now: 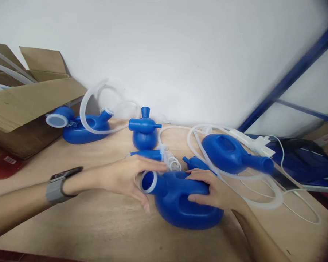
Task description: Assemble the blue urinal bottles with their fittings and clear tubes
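Observation:
A blue plastic urinal bottle (192,218) lies in front of me on the table, its round white-rimmed mouth (149,182) pointing left. My right hand (210,189) grips its handle, fingers on top and thumb by the handle's opening. Beside the mouth is my left hand (125,178), thumb and fingers spread around it; whether it touches the rim I cannot tell. Just behind my left hand lies a blue tube-shaped part (150,155), with small clear rings (174,163) to its right. Another blue part (198,163) is partly hidden behind the bottle.
A second blue bottle (221,156) lies at right among clear hoses (273,196) and a white power strip (251,142). Further back stand a blue bottle (144,140) and another bottle (95,125) with a hose. A cardboard box (35,98) holding tubes stands left.

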Demonstrator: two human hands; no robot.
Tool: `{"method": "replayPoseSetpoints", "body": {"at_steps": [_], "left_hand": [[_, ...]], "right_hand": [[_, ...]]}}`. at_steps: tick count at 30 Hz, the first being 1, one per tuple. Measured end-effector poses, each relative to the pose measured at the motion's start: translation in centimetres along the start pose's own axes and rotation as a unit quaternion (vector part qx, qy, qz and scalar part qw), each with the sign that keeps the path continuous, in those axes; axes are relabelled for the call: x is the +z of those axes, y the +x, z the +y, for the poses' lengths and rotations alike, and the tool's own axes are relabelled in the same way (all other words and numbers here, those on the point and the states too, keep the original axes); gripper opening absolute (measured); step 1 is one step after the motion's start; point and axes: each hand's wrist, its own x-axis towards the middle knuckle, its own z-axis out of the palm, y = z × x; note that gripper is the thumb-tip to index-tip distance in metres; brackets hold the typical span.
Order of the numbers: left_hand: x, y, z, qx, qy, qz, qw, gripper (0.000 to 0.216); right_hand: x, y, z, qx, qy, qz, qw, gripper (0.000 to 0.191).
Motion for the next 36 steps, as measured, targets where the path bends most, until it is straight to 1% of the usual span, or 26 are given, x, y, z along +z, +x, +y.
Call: {"method": "replayPoseSetpoints", "body": {"at_steps": [1, 2, 3, 4, 5, 6, 7, 8, 9, 11, 13, 16, 18, 21, 23, 24, 25, 26, 27, 28, 30, 31, 32, 33, 34, 36], "left_hand": [[0.6, 0.4, 0.0, -0.029, -0.053, 0.01, 0.998, 0.088], [1.4, 0.8, -0.1, -0.065, -0.115, 0.033, 0.991, 0.087], [2.3, 1.2, -0.3, -0.11, -0.181, 0.068, 0.975, 0.08], [3.3, 1.7, -0.6, -0.16, -0.246, 0.11, 0.95, 0.075], [4.2, 2.1, -0.8, -0.208, -0.297, 0.151, 0.92, 0.077], [5.0, 2.5, -1.0, -0.246, -0.331, 0.188, 0.891, 0.079], [5.7, 2.8, -1.2, -0.268, -0.347, 0.217, 0.872, 0.08], [6.2, 2.9, -1.3, -0.275, -0.349, 0.236, 0.864, 0.079], [6.5, 3.0, -1.3, -0.271, -0.341, 0.246, 0.866, 0.077], [6.6, 2.7, -1.1, -0.246, -0.307, 0.243, 0.887, 0.072], [6.3, 2.2, -0.6, -0.212, -0.255, 0.223, 0.917, 0.068], [5.2, 1.6, 0.3, -0.129, -0.145, 0.182, 0.964, 0.065], [4.4, 1.5, 0.7, -0.075, -0.084, 0.146, 0.983, 0.066], [3.4, 1.8, 0.5, 0.027, -0.04, 0.086, 0.995, 0.072], [3.1, 2.0, 0.2, 0.104, -0.031, 0.059, 0.992, 0.077], [3.1, 2.1, 0.0, 0.126, -0.027, 0.054, 0.99, 0.077], [3.2, 2.2, -0.1, 0.134, -0.024, 0.057, 0.989, 0.076], [3.3, 2.1, -0.2, 0.124, -0.021, 0.072, 0.989, 0.073], [3.5, 2.0, -0.2, 0.101, -0.02, 0.101, 0.99, 0.069], [3.6, 1.8, -0.4, 0.067, -0.021, 0.144, 0.987, 0.064], [3.7, 1.0, -1.1, -0.021, -0.025, 0.253, 0.967, 0.052], [3.7, 0.6, -1.7, -0.068, -0.013, 0.296, 0.953, 0.047], [3.6, 0.0, -2.5, -0.111, 0.009, 0.323, 0.94, 0.045], [3.4, -0.6, -3.3, -0.146, 0.041, 0.331, 0.931, 0.044], [3.3, -1.2, -4.3, -0.171, 0.084, 0.321, 0.928, 0.043], [3.1, -2.3, -6.0, -0.182, 0.138, 0.298, 0.927, 0.036]], "right_hand": [[0.1, 0.1, -0.3, 0.0, -0.002, -0.003, 1.0, 0.057], [0.3, 0.2, -0.5, 0.0, -0.003, -0.007, 1.0, 0.056], [0.4, 0.4, -0.8, -0.001, -0.003, -0.01, 1.0, 0.054], [0.6, 0.6, -1.1, -0.003, -0.002, -0.008, 1.0, 0.052], [0.7, 0.7, -1.3, -0.007, 0.001, -0.005, 1.0, 0.051], [0.8, 0.9, -1.5, -0.013, 0.006, 0.0, 1.0, 0.051], [0.9, 1.0, -1.6, -0.02, 0.011, 0.004, 1.0, 0.051], [0.9, 1.2, -1.7, -0.027, 0.018, 0.005, 0.999, 0.051], [1.0, 1.3, -1.8, -0.034, 0.026, 0.005, 0.999, 0.05], [1.0, 1.5, -1.9, -0.041, 0.04, -0.001, 0.998, 0.048], [1.0, 1.6, -2.1, -0.042, 0.046, -0.008, 0.998, 0.047], [1.0, 1.7, -2.3, -0.041, 0.05, -0.018, 0.998, 0.045], [1.0, 1.8, -2.5, -0.037, 0.055, -0.015, 0.998, 0.045], [0.8, 2.0, -2.8, -0.032, 0.066, -0.019, 0.997, 0.044], [0.6, 2.2, -3.1, -0.033, 0.075, -0.027, 0.996, 0.044], [0.5, 2.2, -3.2, -0.032, 0.077, -0.029, 0.996, 0.044], [0.4, 2.3, -3.2, -0.029, 0.075, -0.031, 0.996, 0.045], [0.3, 2.3, -3.3, -0.021, 0.07, -0.031, 0.997, 0.046], [0.2, 2.2, -3.3, -0.012, 0.062, -0.032, 0.997, 0.046], [0.1, 2.2, -3.3, -0.001, 0.053, -0.033, 0.998, 0.046], [-0.3, 2.0, -3.1, 0.021, 0.036, -0.039, 0.998, 0.046], [-0.5, 2.0, -2.9, 0.031, 0.029, -0.043, 0.998, 0.045], [-0.7, 1.9, -2.7, 0.042, 0.022, -0.045, 0.998, 0.045], [-1.0, 1.8, -2.4, 0.054, 0.013, -0.043, 0.998, 0.046], [-1.2, 1.8, -2.1, 0.068, 0.004, -0.032, 0.997, 0.048], [-1.5, 1.8, -1.7, 0.089, -0.003, -0.014, 0.996, 0.052]]}}
